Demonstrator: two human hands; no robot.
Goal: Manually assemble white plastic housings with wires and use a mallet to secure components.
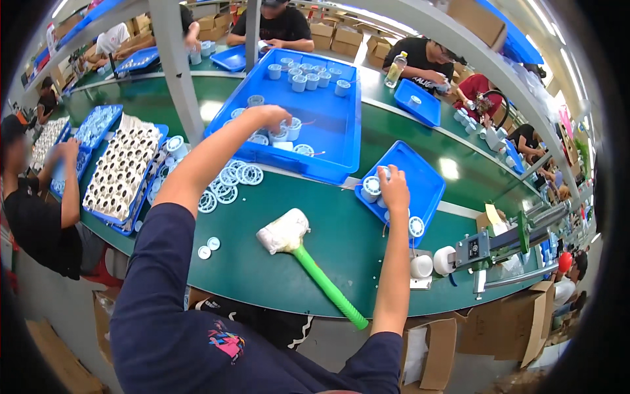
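My left hand (275, 118) reaches over the large blue tray (341, 157). Its fingers curl down, closed at the rim of a light-blue plastic cup (279, 134) among several like it; the fingertips are partly hidden. Above a smaller blue tray (423, 174), my right hand (395, 189) is closed round a light-blue plastic cup, mostly covered by the fingers. Just left of that hand another cup (371, 186) shows a ringed, spoked top, and a further cup (416, 226) sits by the tray's near edge. On the green bench, between my arms, lies a mallet (285, 232) with a whitish head and green handle.
Light-blue rings (226, 177) lie in a pile left of the large tray. A hand press (476, 249) with a red knob stands at right. Egg-crate trays (125, 167) of dark round parts are at left. A grey post (177, 72) rises nearby. Co-workers sit around.
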